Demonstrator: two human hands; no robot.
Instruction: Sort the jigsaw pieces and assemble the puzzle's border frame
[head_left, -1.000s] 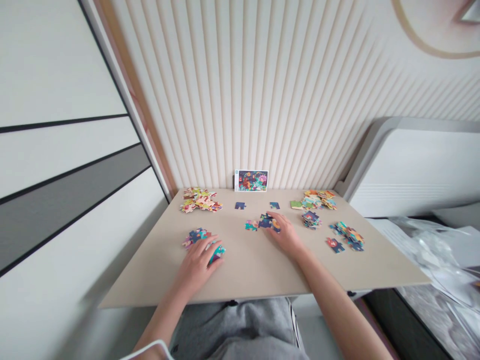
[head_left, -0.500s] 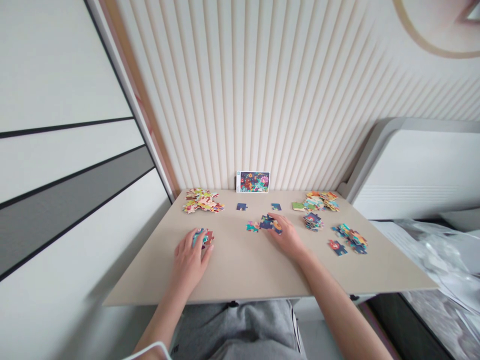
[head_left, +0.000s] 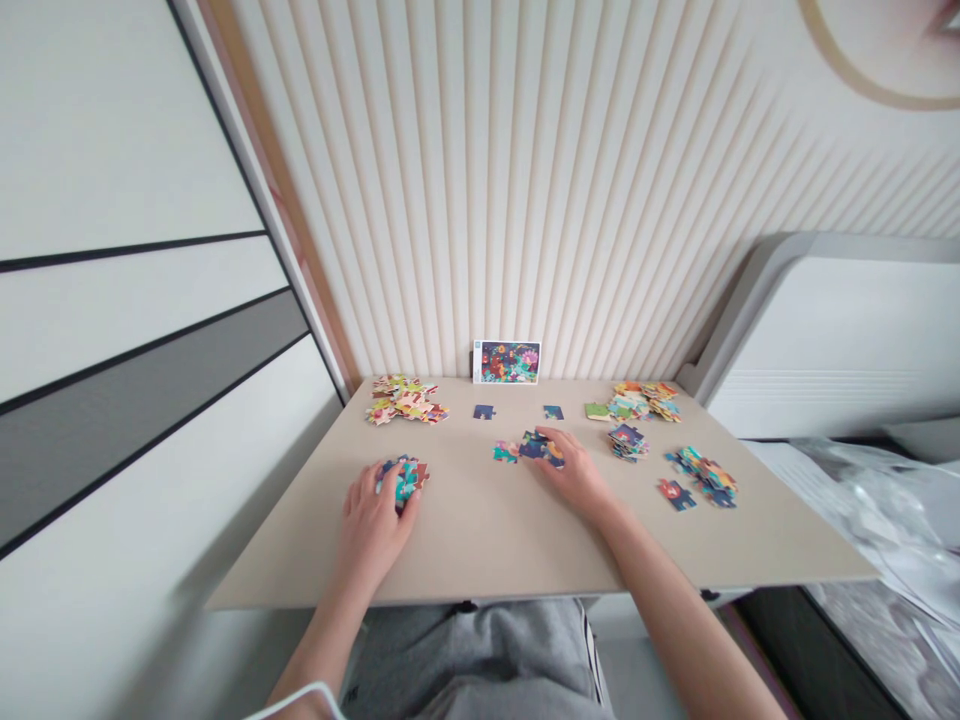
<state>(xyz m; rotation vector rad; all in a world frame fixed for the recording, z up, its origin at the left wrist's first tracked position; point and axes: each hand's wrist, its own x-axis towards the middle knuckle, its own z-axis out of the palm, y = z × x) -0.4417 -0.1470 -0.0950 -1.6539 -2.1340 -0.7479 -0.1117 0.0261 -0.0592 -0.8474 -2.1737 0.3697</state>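
Note:
My left hand rests at the left of the table with its fingers apart, touching the edge of a small pile of teal, navy and brown puzzle pieces. Near the middle, my right hand has its fingertips on a group of dark blue and orange pieces. A teal and pink piece lies just left of that group. Two single navy pieces, one on the left and one on the right, lie farther back.
A picture card stands against the ribbed wall. Puzzle piles lie at the back left, back right, right and far right of the table. A red and navy piece lies near the far-right pile.
My left hand has drawn slightly left and toward me, and more of the small pile shows beside its fingers. My right hand has hardly moved.

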